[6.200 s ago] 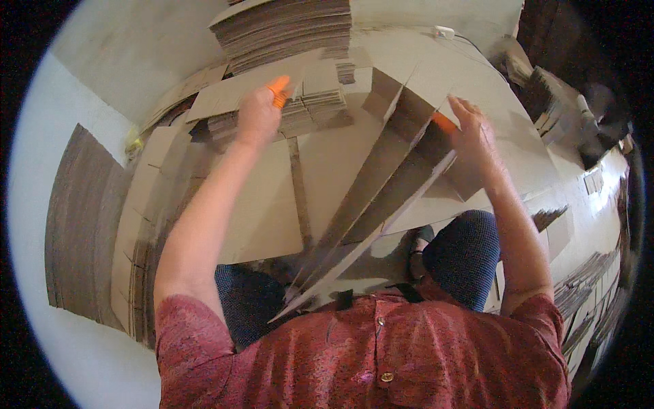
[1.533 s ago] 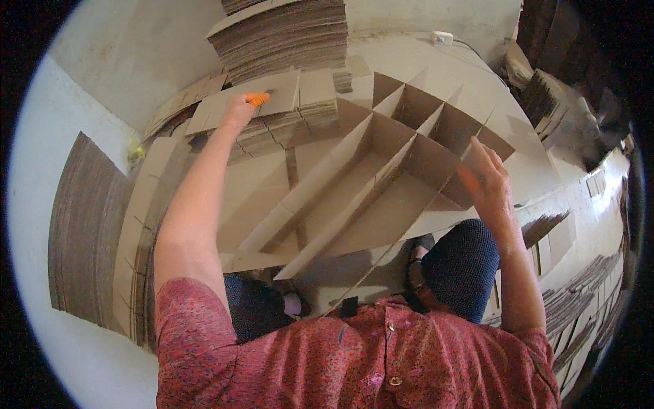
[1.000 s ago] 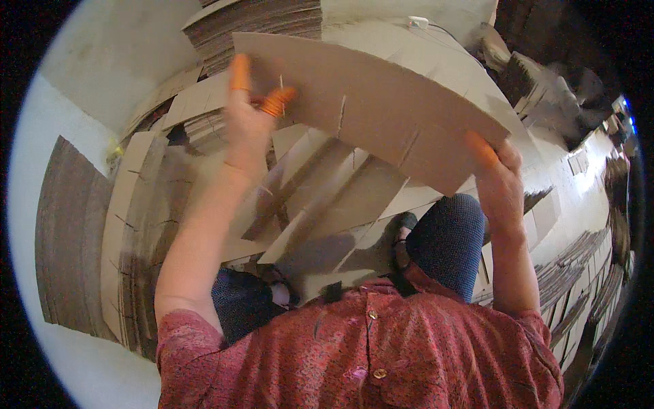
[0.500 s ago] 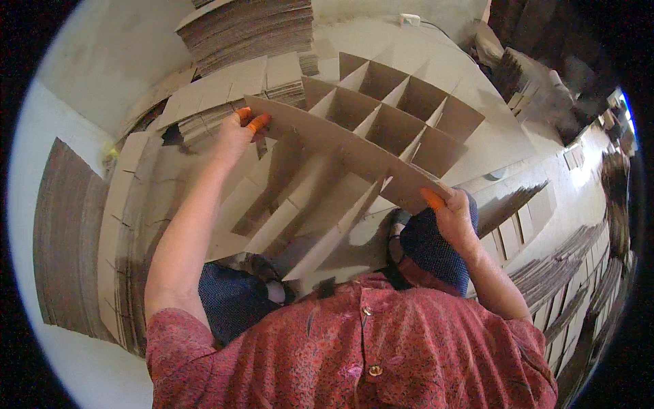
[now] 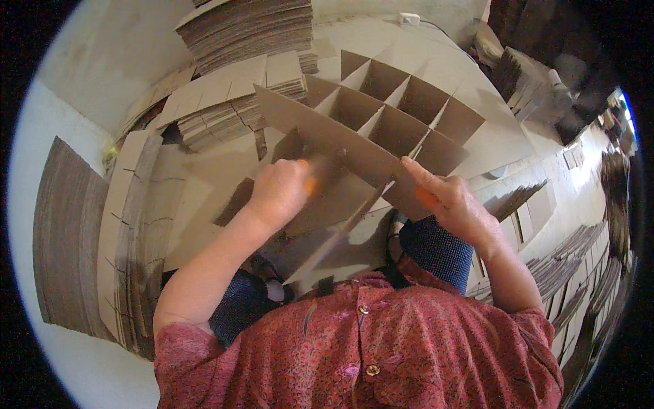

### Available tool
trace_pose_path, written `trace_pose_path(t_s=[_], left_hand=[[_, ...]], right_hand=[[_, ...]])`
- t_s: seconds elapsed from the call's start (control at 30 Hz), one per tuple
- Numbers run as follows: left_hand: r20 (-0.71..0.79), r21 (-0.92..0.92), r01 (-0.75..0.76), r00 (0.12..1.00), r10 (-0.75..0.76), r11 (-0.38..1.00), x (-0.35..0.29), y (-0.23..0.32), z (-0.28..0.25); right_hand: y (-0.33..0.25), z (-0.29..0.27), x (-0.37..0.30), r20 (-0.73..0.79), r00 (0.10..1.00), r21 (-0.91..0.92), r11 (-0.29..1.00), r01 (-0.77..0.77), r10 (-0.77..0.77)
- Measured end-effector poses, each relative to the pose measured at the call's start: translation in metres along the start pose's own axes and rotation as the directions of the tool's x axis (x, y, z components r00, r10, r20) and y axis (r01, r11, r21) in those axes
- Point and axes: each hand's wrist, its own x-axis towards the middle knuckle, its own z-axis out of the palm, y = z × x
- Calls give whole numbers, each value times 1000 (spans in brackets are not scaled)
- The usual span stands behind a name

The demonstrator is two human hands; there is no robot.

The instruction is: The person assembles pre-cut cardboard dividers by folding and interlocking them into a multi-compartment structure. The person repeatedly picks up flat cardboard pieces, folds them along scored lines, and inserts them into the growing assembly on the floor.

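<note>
One brown slotted cardboard grid point(image 5: 398, 128) being held mid-scene, near strip point(image 5: 357, 155) being pinched by right hand point(image 5: 453, 201); left hand point(image 5: 278, 192) being blurred, grip untellable. Likely light, stiff, crease-prone; best being gripped along strip edges.

A patterned red shirt point(image 5: 422, 347) tops dark-blue trousers point(image 5: 439, 245).

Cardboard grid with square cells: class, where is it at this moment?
In the head view, the cardboard grid shows its cells in the upper half, mostly right of centre, just beyond the right hand and right of the low cardboard stack.
</note>
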Motion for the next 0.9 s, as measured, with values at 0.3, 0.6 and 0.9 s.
trace_pose_path(t_s=[0.3,0.6,0.9], left_hand=[[-288,-130,-136,953,94,982,9,-14,-10],[-157,41,96,984,-88,995,39,-71,-10],[-393,-178,174,890,-232,969,83,-143,-11]], right_hand=[[7,12,0,-118,981,20,988,156,-153],[1,6,-1,-57,993,-25,995,100,-102],[8,-6,13,-106,992,-98,994,55,-66]])
